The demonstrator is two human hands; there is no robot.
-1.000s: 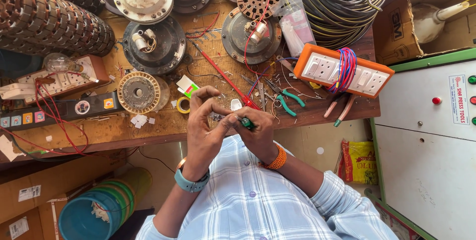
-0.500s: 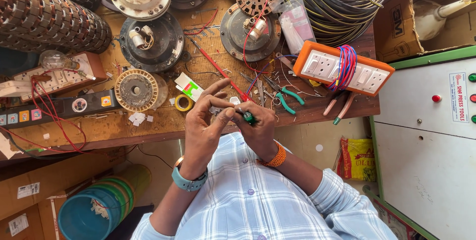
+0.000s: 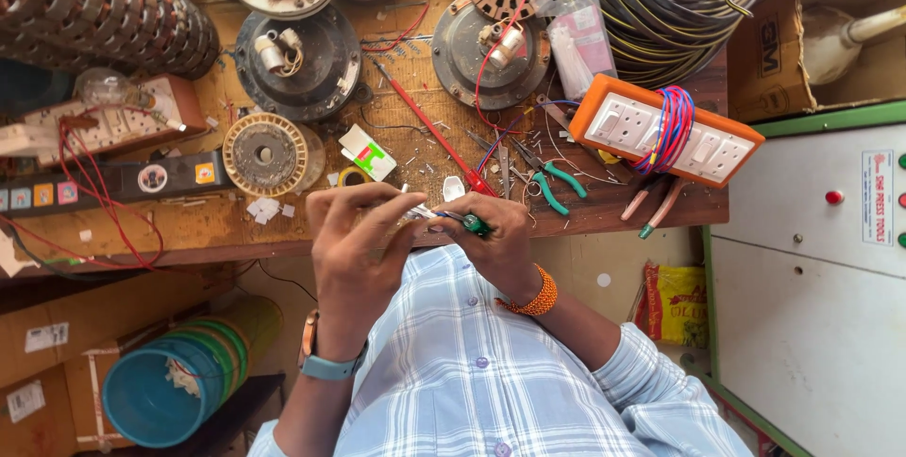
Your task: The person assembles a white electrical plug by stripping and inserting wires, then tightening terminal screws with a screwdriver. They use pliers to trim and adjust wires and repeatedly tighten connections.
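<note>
Cluttered wooden workbench (image 3: 236,231), seen from above, with a person in a pale blue checked shirt (image 3: 472,372) at its near edge. Nearest, the left hand (image 3: 354,249) pinches a small metal part (image 3: 422,216) between closed fingertips. Touching it, the right hand (image 3: 500,242) is curled shut around a green-handled screwdriver (image 3: 472,223), tip on the part. Beyond lie green-handled pliers (image 3: 552,183), a red probe (image 3: 425,127) and an orange socket board (image 3: 675,132). Farthest are dark round motor housings (image 3: 297,61) and a wire coil (image 3: 661,4).
</note>
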